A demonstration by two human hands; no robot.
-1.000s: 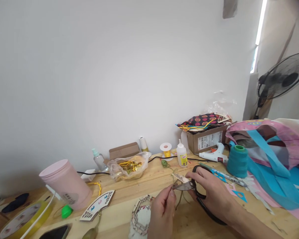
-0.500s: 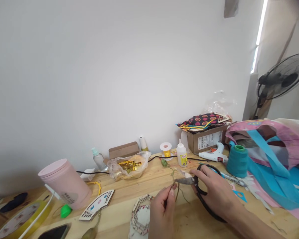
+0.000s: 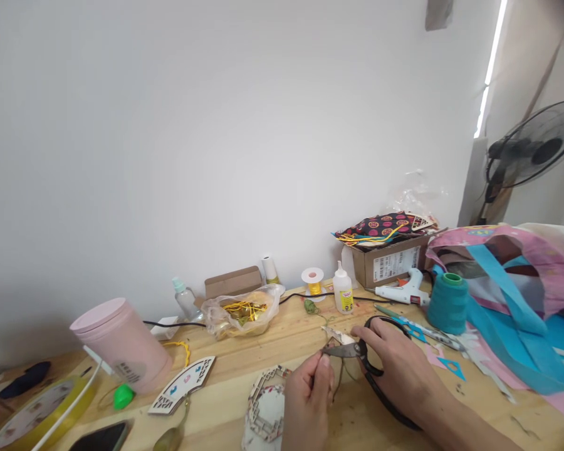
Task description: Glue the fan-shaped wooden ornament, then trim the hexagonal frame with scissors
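Observation:
My right hand (image 3: 397,369) grips large black-handled scissors (image 3: 357,351), whose blades point left toward my other hand. My left hand (image 3: 310,394) is closed in a pinch on a thin olive-green thread (image 3: 341,376) right at the blade tips. The thread runs back over the wooden table (image 3: 230,376) to a small green knot (image 3: 311,307). A laser-cut wooden fan frame (image 3: 266,407) lies just left of my left hand. A small pale wooden piece (image 3: 336,335) lies behind the blades.
On the table: a pink tumbler (image 3: 122,344), a cut-out fan piece (image 3: 183,385), a plastic bag of gold cord (image 3: 242,311), a glue bottle (image 3: 343,291), a glue gun (image 3: 404,291), a teal thread cone (image 3: 446,304), a cardboard box (image 3: 390,260), pink-and-blue fabric (image 3: 521,300). A fan (image 3: 531,150) stands far right.
The scissors and my right hand shifted slightly right, then came back left to the thread at my left fingertips. My left hand stayed in place.

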